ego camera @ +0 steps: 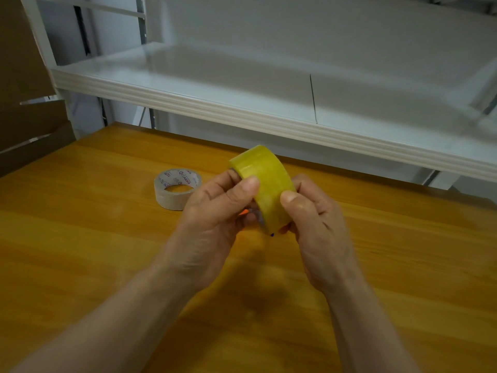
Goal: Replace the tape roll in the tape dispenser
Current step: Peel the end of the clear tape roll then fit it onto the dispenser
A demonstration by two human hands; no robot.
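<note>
Forearms reach in from the near edge over the wooden worktop [94,238] | white shelf [242,103] overhangs its far edge, cardboard [24,76] at left | pale tape roll [176,188] lies flat near left grip [215,208] | left grip and right grip [314,211] pinch yellow tape roll [265,181] on edge above the worktop, thumbs on its outer face

A round yellow plastic tape roll [265,181] is held between the left hand [215,211] and right hand [314,219] above the orange wooden surface [107,251], with a pale grey tape roll [176,189] lying flat just left of them and a white metal shelf [242,84] behind.
</note>
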